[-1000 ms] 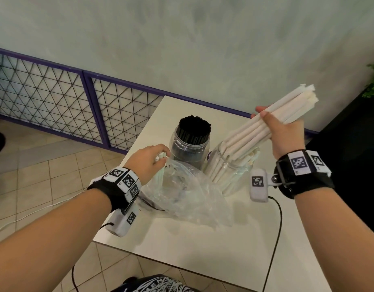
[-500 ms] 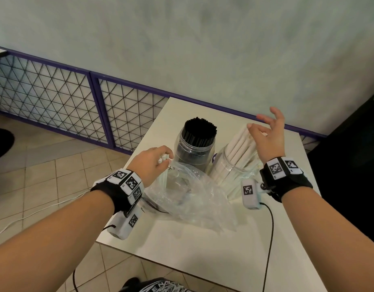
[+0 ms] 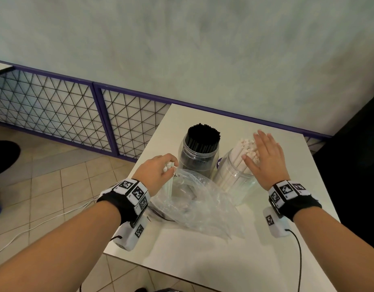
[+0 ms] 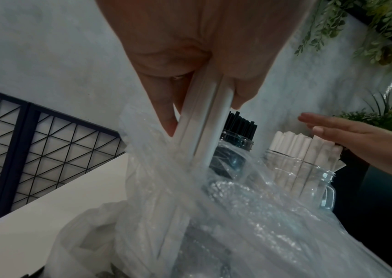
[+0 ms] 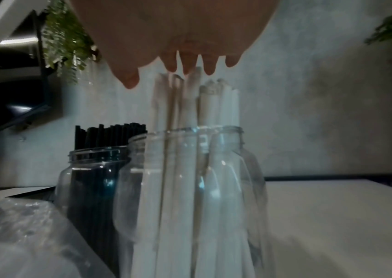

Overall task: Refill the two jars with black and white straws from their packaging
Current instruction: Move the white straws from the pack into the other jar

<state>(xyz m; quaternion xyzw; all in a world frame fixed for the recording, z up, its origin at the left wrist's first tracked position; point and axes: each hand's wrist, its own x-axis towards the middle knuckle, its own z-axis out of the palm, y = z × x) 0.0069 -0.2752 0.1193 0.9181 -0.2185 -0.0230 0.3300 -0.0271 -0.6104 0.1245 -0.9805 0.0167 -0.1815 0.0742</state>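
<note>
Two clear jars stand side by side on the white table (image 3: 203, 260). The left jar (image 3: 197, 158) is packed with black straws (image 3: 203, 137); the right jar (image 3: 234, 178) holds white straws (image 3: 244, 147). My right hand (image 3: 264, 157) lies flat with straight fingers on the tops of the white straws (image 5: 214, 105). My left hand (image 3: 158, 171) pinches a few white straws (image 4: 204, 120) that stick up out of the crumpled clear plastic bag (image 3: 194, 205) in front of the jars. The lower ends of those straws are hidden in the bag (image 4: 226, 216).
A purple-framed wire fence (image 3: 76, 114) runs along the wall left of the table, above a tiled floor (image 3: 45, 197). Cables hang from both wrist cameras. Green plants (image 4: 380, 37) hang at the right. The table's near right part is bare.
My right hand let the bundle of white straws drop into the right jar, opened, and came down flat onto their tops. My left hand kept its pinch at the bag.
</note>
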